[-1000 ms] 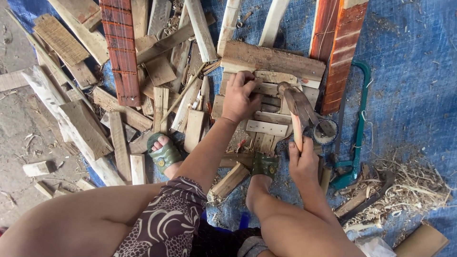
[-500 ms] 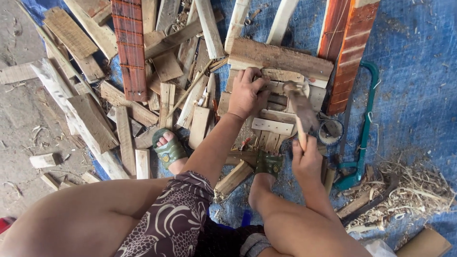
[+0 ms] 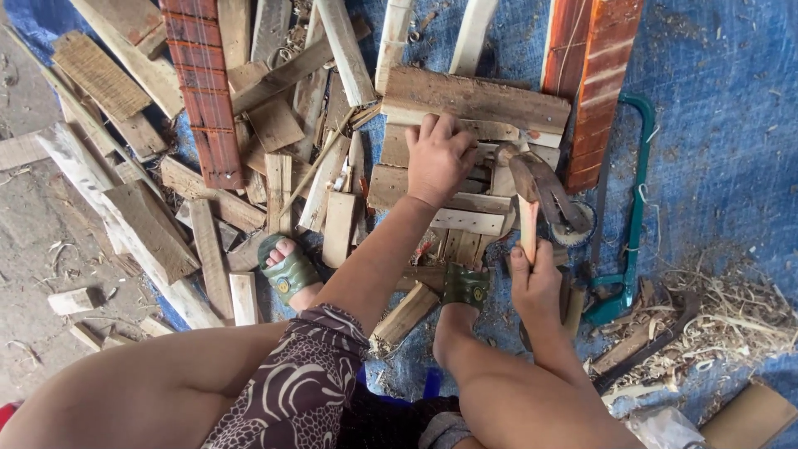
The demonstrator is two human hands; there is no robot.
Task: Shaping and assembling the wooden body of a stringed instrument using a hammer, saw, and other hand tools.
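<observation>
Both hands unmoved, hammer [image 3: 525, 179] slightly lower.

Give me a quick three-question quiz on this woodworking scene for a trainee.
1. True or false: the right hand grips a wooden-handled hammer.
2. What does the left hand press on?
A) green-framed saw
B) stack of pale wooden slats
C) reddish-brown ridged plank
3. Fill in: everything lies on a ____ tarpaulin.

Key: 1 true; 2 B; 3 blue.
</observation>
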